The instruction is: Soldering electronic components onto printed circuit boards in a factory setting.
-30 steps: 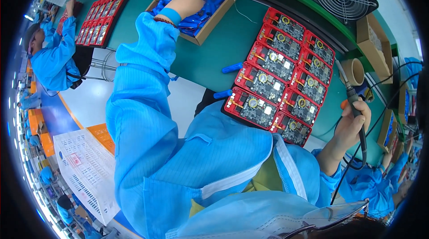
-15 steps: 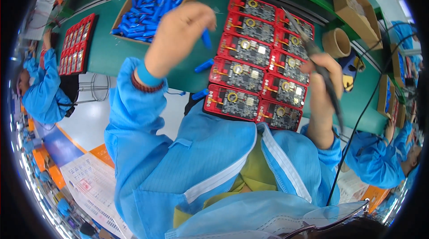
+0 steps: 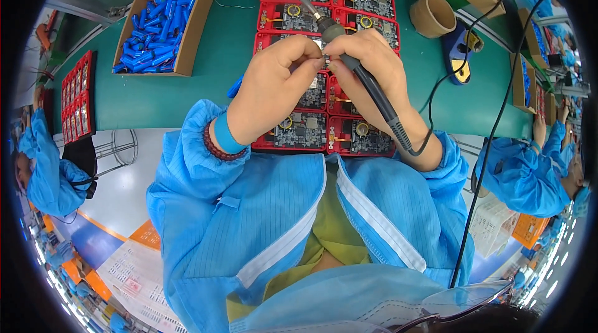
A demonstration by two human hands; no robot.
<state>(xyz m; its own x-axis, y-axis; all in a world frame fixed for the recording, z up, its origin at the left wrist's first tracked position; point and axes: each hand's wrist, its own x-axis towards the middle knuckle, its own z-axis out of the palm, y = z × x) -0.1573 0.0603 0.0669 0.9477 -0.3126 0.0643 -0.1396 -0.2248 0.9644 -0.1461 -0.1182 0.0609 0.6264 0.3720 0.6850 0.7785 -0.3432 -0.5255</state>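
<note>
Circuit boards [image 3: 302, 133] in cases [image 3: 264, 141] on the table [image 3: 227, 28]; cylinders [image 3: 159, 31] in a carton [image 3: 198, 28], left; tub [image 3: 430, 20], right

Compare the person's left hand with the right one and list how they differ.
The right hand grips a soldering iron; the left hand has no such tool, and anything between its fingers is too small to make out.
The left hand has a blue wristband and a dark red bracelet behind it; the right hand shows neither.
Both are ungloved, their fingers close together over the red-framed circuit boards.
</note>
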